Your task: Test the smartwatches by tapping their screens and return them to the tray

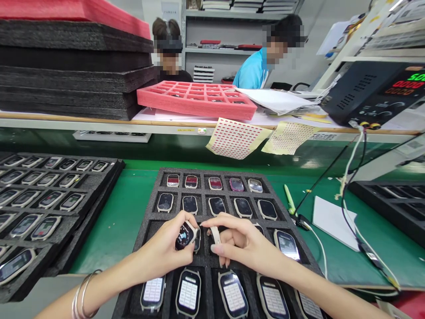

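Observation:
My left hand [166, 243] is closed on a smartwatch without a strap [183, 235], its dark screen lit with a round dial and a blue figure. Between the thumb and fingers of my right hand [249, 241] is a second watch case [215, 235], turned edge-on so that its screen does not show. Both hands are above a black foam tray [151, 195] with watches in its compartments. In the front row, a watch with a white grid on its screen [188, 292] lies face up. My hands and forearms hide parts of the middle rows.
Another foam tray of watches [81, 190] lies at the left. A red foam tray [195, 108] and stacked black foam [66, 88] rest on the shelf beside a power supply [372, 93]. Cables, a green pen [289, 199] and white paper [334, 223] lie right. Two people are behind.

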The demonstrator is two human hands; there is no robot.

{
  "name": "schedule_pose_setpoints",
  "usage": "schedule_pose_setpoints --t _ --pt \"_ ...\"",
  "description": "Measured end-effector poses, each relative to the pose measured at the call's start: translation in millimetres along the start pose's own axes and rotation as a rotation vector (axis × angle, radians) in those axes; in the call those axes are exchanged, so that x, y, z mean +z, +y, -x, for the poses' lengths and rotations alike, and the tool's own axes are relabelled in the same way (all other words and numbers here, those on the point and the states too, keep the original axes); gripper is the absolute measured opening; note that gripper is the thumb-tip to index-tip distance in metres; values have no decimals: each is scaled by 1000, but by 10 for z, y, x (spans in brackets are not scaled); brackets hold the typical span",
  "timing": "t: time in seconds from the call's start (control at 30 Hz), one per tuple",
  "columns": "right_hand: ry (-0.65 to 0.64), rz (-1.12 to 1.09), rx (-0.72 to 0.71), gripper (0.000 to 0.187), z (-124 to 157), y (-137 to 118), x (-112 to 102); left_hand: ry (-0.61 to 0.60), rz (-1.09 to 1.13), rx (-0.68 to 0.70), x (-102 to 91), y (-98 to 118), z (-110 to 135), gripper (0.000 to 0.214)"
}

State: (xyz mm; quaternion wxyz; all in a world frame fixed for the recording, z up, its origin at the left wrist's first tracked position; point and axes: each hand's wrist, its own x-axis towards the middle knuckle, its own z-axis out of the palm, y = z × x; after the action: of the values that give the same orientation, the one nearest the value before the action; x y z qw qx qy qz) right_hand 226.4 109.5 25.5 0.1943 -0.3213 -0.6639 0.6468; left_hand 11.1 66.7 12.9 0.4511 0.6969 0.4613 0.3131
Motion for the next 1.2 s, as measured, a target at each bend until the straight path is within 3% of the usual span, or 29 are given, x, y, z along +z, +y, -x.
schedule_pose_setpoints --t 0.53,0.73,0.93,1.03,1.2 --pt "12 8 -17 40 -7 -6 -13 50 14 9 8 -32 4 28" --pt "6 -29 45 43 14 -3 10 34 -10 9 -2 -27 11 26" --pt "41 -209 1 52 -14 -18 24 -48 328 -67 17 -44 -1 47" --pt "57 -259 8 43 -34 -12 19 -40 491 -69 10 -83 -18 39" --pt "70 -275 21 39 -32 28 -4 -35 558 -77 -20 -109 -20 30"
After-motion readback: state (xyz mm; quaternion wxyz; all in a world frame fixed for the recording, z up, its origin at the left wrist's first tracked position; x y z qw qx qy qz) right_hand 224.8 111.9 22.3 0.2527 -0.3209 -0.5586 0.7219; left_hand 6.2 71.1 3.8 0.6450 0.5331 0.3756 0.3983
